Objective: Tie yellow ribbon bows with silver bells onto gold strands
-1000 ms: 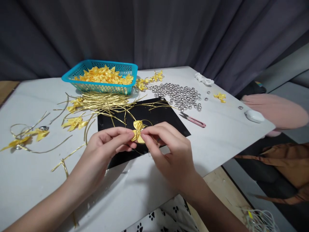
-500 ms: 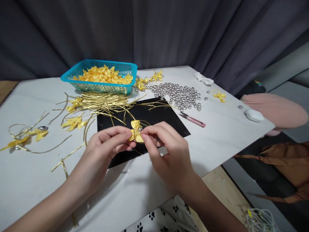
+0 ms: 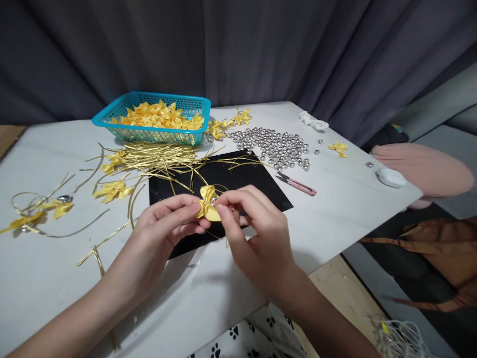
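Held in front of you, above a black sheet [image 3: 242, 176] on the white counter [image 3: 343, 214], is a small yellow ribbon flower [image 3: 210, 214]. It looks like glossy satin, so expect it to be very light, soft and a little slick, with petals likely to crease or fold under a hard pinch. The silver bead [image 3: 213, 201] by its centre looks hard and smooth, and may slip or turn. The gold cord [image 3: 220, 187] that curves behind the flower seems springy but bendable. The best hold is probably near the gathered middle, where the petals meet, leaving their loose tips free.

The flower sits between your two hands. Your left hand [image 3: 169, 221] pinches its left side between thumb and forefinger, the other fingers curled beneath. Your right hand [image 3: 261, 228] has thumb and forefinger brought together at its right edge, touching beside the bead; whether they grip petal, bead or cord, you cannot tell, as the fingertips cover it. One petal stands up above the pinch, and another spreads below, toward your right thumb.
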`<state>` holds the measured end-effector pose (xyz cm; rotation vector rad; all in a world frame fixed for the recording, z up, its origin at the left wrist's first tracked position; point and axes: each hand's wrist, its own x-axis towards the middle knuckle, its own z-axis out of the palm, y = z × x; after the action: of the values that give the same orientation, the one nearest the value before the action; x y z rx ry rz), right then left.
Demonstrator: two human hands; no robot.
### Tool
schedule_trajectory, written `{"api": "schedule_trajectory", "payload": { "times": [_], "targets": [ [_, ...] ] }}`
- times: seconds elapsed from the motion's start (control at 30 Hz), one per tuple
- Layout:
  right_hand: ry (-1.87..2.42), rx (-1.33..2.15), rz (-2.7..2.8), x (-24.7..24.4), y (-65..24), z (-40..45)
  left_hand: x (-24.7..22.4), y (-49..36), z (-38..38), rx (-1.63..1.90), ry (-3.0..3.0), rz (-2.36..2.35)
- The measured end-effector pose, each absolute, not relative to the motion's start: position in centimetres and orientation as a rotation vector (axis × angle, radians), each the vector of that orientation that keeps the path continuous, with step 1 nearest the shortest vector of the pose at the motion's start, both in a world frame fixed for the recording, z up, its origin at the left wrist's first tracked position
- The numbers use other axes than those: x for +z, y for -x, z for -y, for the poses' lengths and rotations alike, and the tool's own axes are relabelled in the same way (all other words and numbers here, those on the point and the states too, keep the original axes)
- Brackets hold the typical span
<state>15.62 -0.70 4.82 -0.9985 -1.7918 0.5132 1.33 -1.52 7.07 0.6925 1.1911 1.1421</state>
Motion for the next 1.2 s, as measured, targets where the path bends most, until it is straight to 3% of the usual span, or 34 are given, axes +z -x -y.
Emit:
{"api": "schedule_trajectory", "payload": {
  "times": [1.2],
  "targets": [
    [0.989, 0.366, 1.876, 4.73, -15.4, 0.63, 6.64, -1.23, 1.6, 1.174, -0.707, -1.102]
  ]
}}
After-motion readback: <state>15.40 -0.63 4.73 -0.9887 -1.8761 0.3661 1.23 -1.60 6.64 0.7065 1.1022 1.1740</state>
